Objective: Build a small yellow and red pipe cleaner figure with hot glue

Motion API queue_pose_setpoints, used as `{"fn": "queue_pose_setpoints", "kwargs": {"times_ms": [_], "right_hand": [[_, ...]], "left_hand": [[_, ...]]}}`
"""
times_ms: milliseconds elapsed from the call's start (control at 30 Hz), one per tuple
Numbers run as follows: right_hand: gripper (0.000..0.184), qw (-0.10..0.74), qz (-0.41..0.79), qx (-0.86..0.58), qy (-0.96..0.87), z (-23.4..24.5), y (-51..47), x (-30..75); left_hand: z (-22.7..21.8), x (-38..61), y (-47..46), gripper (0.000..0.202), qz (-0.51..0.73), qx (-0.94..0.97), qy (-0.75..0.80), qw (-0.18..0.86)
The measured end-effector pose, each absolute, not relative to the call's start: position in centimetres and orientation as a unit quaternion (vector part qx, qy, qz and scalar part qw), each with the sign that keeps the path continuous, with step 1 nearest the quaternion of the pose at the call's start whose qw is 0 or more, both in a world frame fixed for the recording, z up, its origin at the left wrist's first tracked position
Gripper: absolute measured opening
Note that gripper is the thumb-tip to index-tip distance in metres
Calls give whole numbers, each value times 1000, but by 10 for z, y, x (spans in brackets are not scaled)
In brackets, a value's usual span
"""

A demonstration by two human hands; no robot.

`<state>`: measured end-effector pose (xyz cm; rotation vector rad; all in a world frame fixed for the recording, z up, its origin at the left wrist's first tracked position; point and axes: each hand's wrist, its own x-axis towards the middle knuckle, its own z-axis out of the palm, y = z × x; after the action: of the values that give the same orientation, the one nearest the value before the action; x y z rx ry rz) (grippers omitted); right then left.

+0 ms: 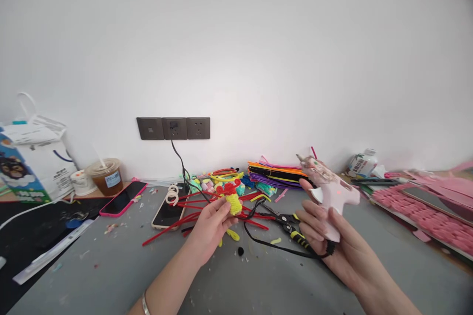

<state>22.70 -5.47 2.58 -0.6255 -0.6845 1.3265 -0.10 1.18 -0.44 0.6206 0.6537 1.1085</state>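
Note:
My left hand [210, 224] pinches a small yellow and red pipe-cleaner figure [232, 199] just above the grey table [121, 266]. My right hand [330, 236] is wrapped round the grip of a pink hot glue gun [330, 188], its nozzle pointing up and left, away from the figure. The gun's black cord [273, 247] loops across the table between my hands. Red pipe cleaners [177, 224] lie scattered under and beside the left hand. Black and yellow pliers [290, 226] rest on the table near my right fingers.
A stack of coloured pipe cleaners [275, 174] sits by the wall. Two phones [123, 198] [168, 211] lie left of centre, next to an iced drink cup [106, 176] and a paper bag [33, 162]. Pink material [424, 216] covers the right side. A wall socket [173, 128] holds a plug.

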Motion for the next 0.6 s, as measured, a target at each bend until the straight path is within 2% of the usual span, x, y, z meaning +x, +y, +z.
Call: {"fn": "queue_pose_setpoints", "kwargs": {"times_ms": [67,200,400,600], "right_hand": [[26,656,634,-242,-331,31,-42,216],[41,574,634,-244,-458,22,-20,202],[53,542,586,-292,-526,-9,-16,201],[56,498,592,-319,-547,-6,-25,205]], "left_hand": [[-4,0,12,34,513,275,306,754],[-5,1,13,29,527,270,315,741],[-10,0,20,33,558,255,341,712],[-11,3,22,36,580,245,359,689]]}}
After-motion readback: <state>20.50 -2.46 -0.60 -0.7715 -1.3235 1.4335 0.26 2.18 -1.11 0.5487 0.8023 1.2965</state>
